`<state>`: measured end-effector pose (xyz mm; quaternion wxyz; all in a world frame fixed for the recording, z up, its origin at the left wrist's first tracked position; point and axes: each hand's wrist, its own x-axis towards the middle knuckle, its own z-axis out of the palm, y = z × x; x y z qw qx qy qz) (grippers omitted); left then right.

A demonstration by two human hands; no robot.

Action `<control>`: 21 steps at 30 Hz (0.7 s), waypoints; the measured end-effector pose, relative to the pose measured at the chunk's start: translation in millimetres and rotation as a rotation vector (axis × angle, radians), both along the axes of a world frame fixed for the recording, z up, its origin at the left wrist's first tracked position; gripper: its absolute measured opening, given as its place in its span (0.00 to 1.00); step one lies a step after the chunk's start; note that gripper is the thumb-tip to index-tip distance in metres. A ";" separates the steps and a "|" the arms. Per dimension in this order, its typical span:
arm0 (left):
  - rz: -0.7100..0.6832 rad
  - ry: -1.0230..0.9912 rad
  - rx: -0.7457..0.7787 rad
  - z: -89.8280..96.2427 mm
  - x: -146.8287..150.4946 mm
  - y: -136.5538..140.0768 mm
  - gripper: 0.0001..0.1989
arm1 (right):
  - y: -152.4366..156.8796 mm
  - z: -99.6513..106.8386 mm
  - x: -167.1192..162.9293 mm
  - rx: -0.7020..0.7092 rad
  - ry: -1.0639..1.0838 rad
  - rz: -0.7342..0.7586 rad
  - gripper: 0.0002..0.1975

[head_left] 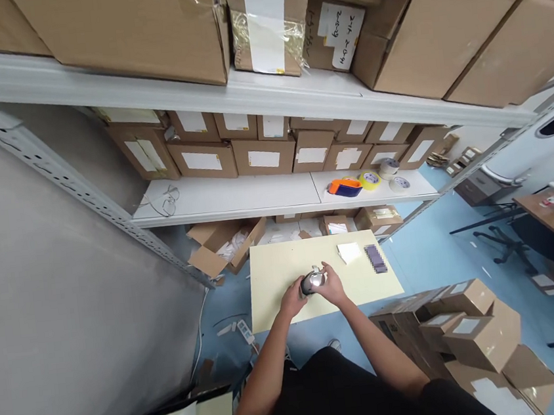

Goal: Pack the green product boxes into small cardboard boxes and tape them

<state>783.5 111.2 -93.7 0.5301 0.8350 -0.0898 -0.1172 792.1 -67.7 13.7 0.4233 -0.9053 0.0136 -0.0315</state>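
Observation:
Over the pale yellow table (274,270), both hands are around a small dark rounded object with a bright, shiny face (309,284); its kind is too small to tell. My left hand (293,298) grips its dark left side with curled fingers. On its right side, my right hand (331,285) holds the bright part between thumb and fingers. A small light piece (316,269) sticks up at its far edge. Beyond my right hand lie a white paper stack (349,253) and a dark purple phone-like slab (376,258), blurred by pixelation.
Behind the table stands a metal shelf (226,196) stacked with cardboard boxes (207,160). An orange tape dispenser (345,187) and tape rolls (370,180) sit on it. An open carton (229,245) is at the back left, piled boxes (483,331) at the right, a power strip (245,331) on the floor.

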 end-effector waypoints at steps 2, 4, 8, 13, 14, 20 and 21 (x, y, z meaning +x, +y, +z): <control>0.004 0.009 0.014 1.5 1.8 -1.2 0.43 | -8.2 29.8 3.7 0.102 -0.016 0.018 0.21; 0.010 0.019 0.032 4.8 4.0 -3.5 0.43 | -15.4 61.3 8.9 0.167 -0.076 0.017 0.20; 0.039 0.010 0.054 14.5 7.2 -8.0 0.44 | -24.7 107.3 15.8 0.238 -0.133 -0.008 0.21; 0.085 -0.074 0.015 25.1 7.7 -9.4 0.45 | -32.3 121.7 13.7 0.228 -0.139 -0.049 0.23; 0.089 -0.083 0.013 27.1 7.9 -9.5 0.45 | -33.7 121.6 12.8 0.229 -0.138 -0.048 0.23; 0.144 -0.132 0.014 39.8 9.6 -11.6 0.42 | -41.7 119.8 11.8 0.261 -0.104 -0.026 0.23; 0.176 -0.125 -0.005 41.8 9.9 -12.1 0.42 | -43.0 119.6 12.3 0.270 -0.100 -0.021 0.23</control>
